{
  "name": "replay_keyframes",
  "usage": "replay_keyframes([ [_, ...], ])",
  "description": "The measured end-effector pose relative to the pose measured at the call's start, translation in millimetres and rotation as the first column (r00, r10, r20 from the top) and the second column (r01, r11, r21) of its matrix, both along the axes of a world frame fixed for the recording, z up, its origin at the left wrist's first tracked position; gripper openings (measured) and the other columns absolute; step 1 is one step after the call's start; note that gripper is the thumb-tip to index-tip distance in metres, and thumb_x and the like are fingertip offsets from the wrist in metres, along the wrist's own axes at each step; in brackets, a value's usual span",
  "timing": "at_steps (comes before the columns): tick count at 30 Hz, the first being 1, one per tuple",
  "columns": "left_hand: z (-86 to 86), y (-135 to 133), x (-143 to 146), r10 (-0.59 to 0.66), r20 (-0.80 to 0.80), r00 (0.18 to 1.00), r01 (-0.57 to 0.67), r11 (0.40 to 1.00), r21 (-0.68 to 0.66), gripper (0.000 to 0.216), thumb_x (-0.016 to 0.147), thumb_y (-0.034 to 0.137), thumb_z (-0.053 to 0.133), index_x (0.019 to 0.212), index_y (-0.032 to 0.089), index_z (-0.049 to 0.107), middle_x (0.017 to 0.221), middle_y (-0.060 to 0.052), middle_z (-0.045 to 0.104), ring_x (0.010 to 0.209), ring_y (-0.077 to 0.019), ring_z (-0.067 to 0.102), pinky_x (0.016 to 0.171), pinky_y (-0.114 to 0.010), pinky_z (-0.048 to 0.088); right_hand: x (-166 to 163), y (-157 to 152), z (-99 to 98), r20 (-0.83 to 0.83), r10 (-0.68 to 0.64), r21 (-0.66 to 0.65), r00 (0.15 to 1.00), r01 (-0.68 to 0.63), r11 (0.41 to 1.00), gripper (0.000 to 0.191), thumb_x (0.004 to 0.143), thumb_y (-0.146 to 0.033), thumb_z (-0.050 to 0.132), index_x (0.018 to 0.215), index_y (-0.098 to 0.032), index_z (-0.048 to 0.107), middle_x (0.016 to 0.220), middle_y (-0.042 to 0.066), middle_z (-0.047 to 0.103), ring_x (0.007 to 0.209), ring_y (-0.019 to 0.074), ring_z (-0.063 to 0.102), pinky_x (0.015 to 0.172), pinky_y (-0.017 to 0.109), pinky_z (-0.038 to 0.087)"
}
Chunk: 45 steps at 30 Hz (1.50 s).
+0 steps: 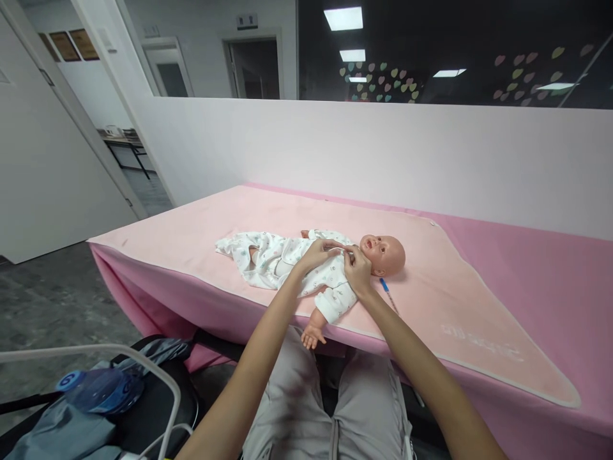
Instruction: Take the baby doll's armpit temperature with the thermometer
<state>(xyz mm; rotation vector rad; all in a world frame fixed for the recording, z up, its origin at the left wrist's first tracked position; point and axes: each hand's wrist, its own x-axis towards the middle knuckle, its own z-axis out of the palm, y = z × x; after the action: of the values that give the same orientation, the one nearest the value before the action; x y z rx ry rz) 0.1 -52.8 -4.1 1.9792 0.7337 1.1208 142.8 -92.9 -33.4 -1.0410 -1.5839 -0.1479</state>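
Observation:
A baby doll [383, 254] lies on its back on a pale pink mat [431, 306], its head to the right. It wears a white patterned baby outfit [272, 259]. Both my hands are at the outfit's neckline, just below the doll's chin. My left hand [322, 253] rests over the chest with its fingers bent to the cloth. Beside it, my right hand [358, 267] pinches the collar near the neck. What exactly lies between the fingertips is too small to make out. Close to my right wrist is a thin stick with a blue end [384, 285], perhaps a thermometer or pen.
A pink cloth [550, 275] covers the table under the mat. Behind it stands a white wall [383, 166] with a dark window above. At lower left, a black chair [177, 390] holds a water bottle [103, 390] and grey cloth. A pale curved tube [143, 364] crosses in front.

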Motion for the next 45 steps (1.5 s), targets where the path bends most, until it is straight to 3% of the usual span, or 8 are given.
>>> replay_keyframes([
  [7,0.8,-2.4,0.3,-0.049,0.017,0.999,0.048,0.999,0.022,0.027,0.077,0.025,0.057,0.098,0.011,0.066,0.098,-0.011,0.067,0.096,-0.0209,0.059,0.087,-0.031,0.043,0.4,0.0,0.3,-0.032,0.013,-0.021,0.999,-0.014,1.0,0.02,0.084,-0.02,0.04,0.089,-0.017,0.059,0.083,0.006,0.066,0.07,0.0158,0.059,0.068,0.029,0.048],
  [13,3.1,-4.6,-0.8,-0.072,0.032,0.997,0.071,0.997,0.012,0.028,0.077,0.026,0.059,0.099,0.01,0.064,0.099,-0.011,0.065,0.094,-0.0194,0.059,0.083,-0.029,0.044,0.5,0.4,-0.7,-0.01,0.031,-0.001,0.999,-0.031,1.0,0.02,0.084,-0.018,0.037,0.089,-0.018,0.057,0.087,0.006,0.065,0.082,0.0175,0.059,0.075,0.03,0.046],
  [16,3.3,-4.4,-0.5,-0.076,0.026,0.997,0.076,0.997,-0.005,0.029,0.076,0.028,0.06,0.098,0.011,0.064,0.098,-0.01,0.066,0.092,-0.0193,0.059,0.081,-0.028,0.045,0.2,2.0,-2.3,-0.006,-0.006,-0.029,1.0,0.006,1.0,0.017,0.082,-0.016,0.037,0.084,-0.018,0.054,0.081,0.005,0.063,0.076,0.0173,0.058,0.071,0.029,0.046],
  [22,0.2,-4.6,2.7,0.07,0.055,0.996,-0.066,0.996,-0.065,0.032,0.068,0.031,0.068,0.094,0.012,0.066,0.09,-0.009,0.068,0.084,-0.0194,0.062,0.076,-0.029,0.048,-0.3,4.5,-4.8,-0.015,-0.088,-0.1,0.996,0.086,0.991,0.012,0.079,-0.016,0.036,0.081,-0.02,0.048,0.078,0.005,0.059,0.074,0.0181,0.056,0.068,0.028,0.044],
  [27,-1.0,-4.0,3.7,0.137,0.09,0.986,-0.137,0.991,-0.012,0.023,0.064,0.029,0.07,0.08,0.013,0.067,0.083,-0.008,0.068,0.081,-0.0191,0.062,0.078,-0.031,0.048,-1.0,2.7,-4.4,-0.01,-0.1,-0.125,0.995,0.098,0.987,0.009,0.081,-0.019,0.038,0.084,-0.02,0.046,0.079,0.005,0.059,0.07,0.0186,0.056,0.064,0.028,0.043],
  [36,-4.4,-4.3,3.3,0.146,0.191,0.971,-0.144,0.989,-0.022,0.018,0.059,0.026,0.072,0.066,0.012,0.063,0.074,-0.006,0.067,0.073,-0.017,0.062,0.071,-0.029,0.049,0.3,2.6,-5.5,-0.125,0.041,-0.065,0.991,-0.05,0.997,0.012,0.08,-0.019,0.044,0.092,-0.02,0.045,0.083,0.004,0.058,0.076,0.017,0.058,0.07,0.029,0.047],
  [41,-3.7,-6.0,2.9,0.193,0.127,0.973,-0.194,0.981,-0.003,0.015,0.061,0.025,0.07,0.07,0.013,0.068,0.074,-0.006,0.069,0.074,-0.0181,0.063,0.072,-0.029,0.049,1.2,3.6,-7.8,-0.172,0.093,-0.06,0.981,-0.105,0.993,0.016,0.079,-0.019,0.046,0.095,-0.02,0.046,0.083,0.004,0.058,0.074,0.0164,0.059,0.069,0.029,0.049],
  [45,-1.0,-8.2,3.3,0.144,0.09,0.986,-0.145,0.989,0.008,0.019,0.062,0.028,0.07,0.072,0.013,0.068,0.076,-0.006,0.069,0.075,-0.0175,0.062,0.073,-0.028,0.048,1.3,2.1,-7.5,-0.186,0.105,-0.056,0.977,-0.117,0.992,0.016,0.079,-0.021,0.047,0.095,-0.019,0.046,0.083,0.005,0.058,0.068,0.0154,0.058,0.064,0.029,0.049],
])
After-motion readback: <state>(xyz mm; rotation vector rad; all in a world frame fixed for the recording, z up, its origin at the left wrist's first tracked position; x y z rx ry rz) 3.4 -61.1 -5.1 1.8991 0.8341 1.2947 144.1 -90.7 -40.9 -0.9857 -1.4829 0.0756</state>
